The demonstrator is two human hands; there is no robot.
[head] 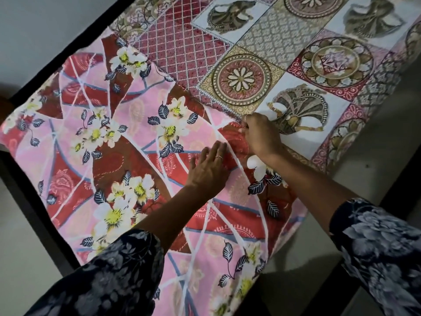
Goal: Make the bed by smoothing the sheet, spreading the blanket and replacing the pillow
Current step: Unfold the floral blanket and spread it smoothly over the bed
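Pink floral blanket lies spread flat; patchwork-print sheet beneath it.

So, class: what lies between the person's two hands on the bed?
In the head view, only a short stretch of the pink floral blanket separates the flat left hand from the right hand pinching its edge.

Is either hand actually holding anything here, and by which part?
The right hand pinches the pink floral blanket at its far edge. The left hand holds nothing; it lies flat on the blanket, fingers straight.
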